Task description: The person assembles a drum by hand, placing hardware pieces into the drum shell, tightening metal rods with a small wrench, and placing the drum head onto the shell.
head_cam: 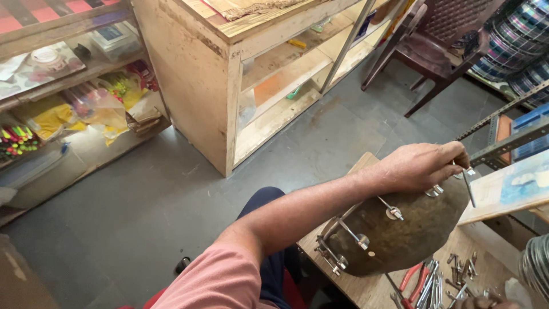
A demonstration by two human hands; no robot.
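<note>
Pink sleeve [220, 280] fills the bottom of the head view, and the left arm runs from it up and to the right across a dark, rounded drum shell [400, 234]. That shell lies on its side on a wooden counter [343, 286], near its left edge, with metal tuning hooks [354, 234] spaced around its body. At the shell's upper right end the left hand [423, 166] rests on the rim, its fingers [454, 155] pressed together, pinching a thin metal rod [469, 186] that hangs down past the rim. Along the counter's front edge, just beside the shell, lie red-handled pliers [413, 277] and a loose heap of bolts [452, 277]. At the bottom right corner only a sliver of the right hand [486, 301] shows; I cannot tell how its fingers stand. Beyond the counter, a grey floor [171, 189] spreads out, with a wooden shelf unit [240, 74] and a dark chair [440, 46] well apart from the hands.
</note>
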